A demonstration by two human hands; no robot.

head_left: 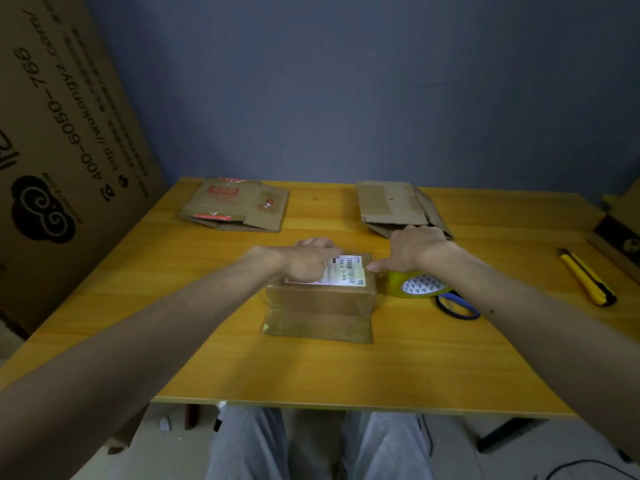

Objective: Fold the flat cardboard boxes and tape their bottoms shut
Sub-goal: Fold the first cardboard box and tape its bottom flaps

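Note:
A small folded cardboard box (pixel 322 303) stands in the middle of the yellow table (pixel 311 372), a flap lying flat on its near side. A white shipping label (pixel 350 271) covers its top. My left hand (pixel 306 261) rests flat on that top and presses down on it. My right hand (pixel 415 249) grips a yellowish tape roll (pixel 420 286) at the box's right edge, with the thumb reaching to the box's top corner. Two flat cardboard boxes lie at the back, one on the left (pixel 235 206) and one on the right (pixel 394 206).
Blue-handled scissors (pixel 459 308) lie just behind the tape roll. A yellow utility knife (pixel 587 277) lies near the right edge. A large printed cardboard sheet (pixel 62 133) leans against the wall on the left. Dark items sit at the table's far right corner.

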